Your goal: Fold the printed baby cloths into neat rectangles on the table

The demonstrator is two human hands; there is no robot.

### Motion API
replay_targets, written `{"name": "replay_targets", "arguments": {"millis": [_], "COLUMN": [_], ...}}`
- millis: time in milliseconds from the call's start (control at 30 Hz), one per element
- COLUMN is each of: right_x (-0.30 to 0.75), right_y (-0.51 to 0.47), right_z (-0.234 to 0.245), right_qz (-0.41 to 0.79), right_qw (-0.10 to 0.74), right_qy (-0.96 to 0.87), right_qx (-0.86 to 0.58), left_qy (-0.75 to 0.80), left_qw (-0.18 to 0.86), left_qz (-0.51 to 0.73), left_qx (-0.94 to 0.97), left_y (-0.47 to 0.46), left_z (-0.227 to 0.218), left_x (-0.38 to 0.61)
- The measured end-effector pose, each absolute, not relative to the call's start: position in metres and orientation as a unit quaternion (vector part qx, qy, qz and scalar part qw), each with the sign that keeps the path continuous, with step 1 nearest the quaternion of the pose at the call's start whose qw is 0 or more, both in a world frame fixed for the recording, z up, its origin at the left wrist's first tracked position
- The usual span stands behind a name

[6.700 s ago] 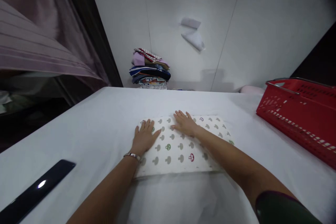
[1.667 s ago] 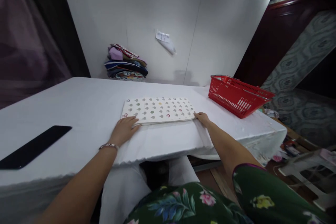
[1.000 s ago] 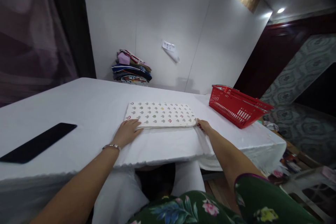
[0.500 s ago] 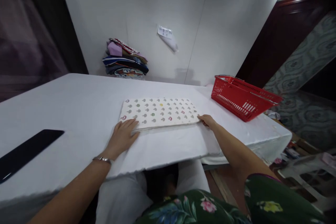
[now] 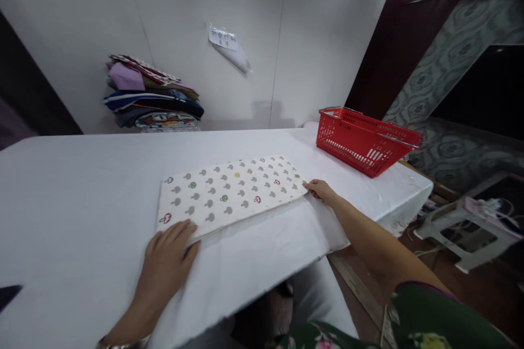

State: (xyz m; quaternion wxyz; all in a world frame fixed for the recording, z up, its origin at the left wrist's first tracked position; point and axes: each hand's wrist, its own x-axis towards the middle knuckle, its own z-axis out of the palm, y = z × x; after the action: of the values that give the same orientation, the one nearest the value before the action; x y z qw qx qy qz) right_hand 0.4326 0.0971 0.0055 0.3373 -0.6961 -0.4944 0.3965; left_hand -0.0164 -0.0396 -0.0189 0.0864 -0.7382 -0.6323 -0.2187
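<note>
A white cloth (image 5: 231,190) printed with small mushrooms lies folded into a long flat rectangle on the white-covered table (image 5: 229,278). My left hand (image 5: 170,256) rests at its near left corner, fingers stretched out and lying on the fabric's edge. At the near right corner, my right hand (image 5: 321,190) pinches the cloth between thumb and fingers. The underside of the folded cloth is hidden.
A red plastic basket (image 5: 364,144) stands at the table's right end. Folded clothes (image 5: 153,95) are stacked at the back left by the wall. The tip of a dark flat object (image 5: 8,295) shows at the left edge. A white stool (image 5: 470,223) is on the floor at right.
My view has turned to the right, so the basket and clothes stack appear further left. Both hands stay at the same corners of the cloth.
</note>
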Motion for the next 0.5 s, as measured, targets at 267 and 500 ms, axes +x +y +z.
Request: {"name": "replay_targets", "arguments": {"millis": [267, 500], "right_x": [0.426, 0.423], "right_y": [0.112, 0.112], "right_z": [0.038, 0.023], "right_qz": [0.364, 0.323], "right_qw": [0.337, 0.311], "right_qy": [-0.494, -0.500], "right_qx": [-0.714, -0.741], "left_qy": [-0.624, -0.631], "left_qw": [0.087, 0.082], "left_qz": [-0.231, -0.223], "left_qx": [-0.741, -0.738], "left_y": [-0.040, -0.042], "left_z": [-0.020, -0.018], "left_x": [-0.018, -0.016]}}
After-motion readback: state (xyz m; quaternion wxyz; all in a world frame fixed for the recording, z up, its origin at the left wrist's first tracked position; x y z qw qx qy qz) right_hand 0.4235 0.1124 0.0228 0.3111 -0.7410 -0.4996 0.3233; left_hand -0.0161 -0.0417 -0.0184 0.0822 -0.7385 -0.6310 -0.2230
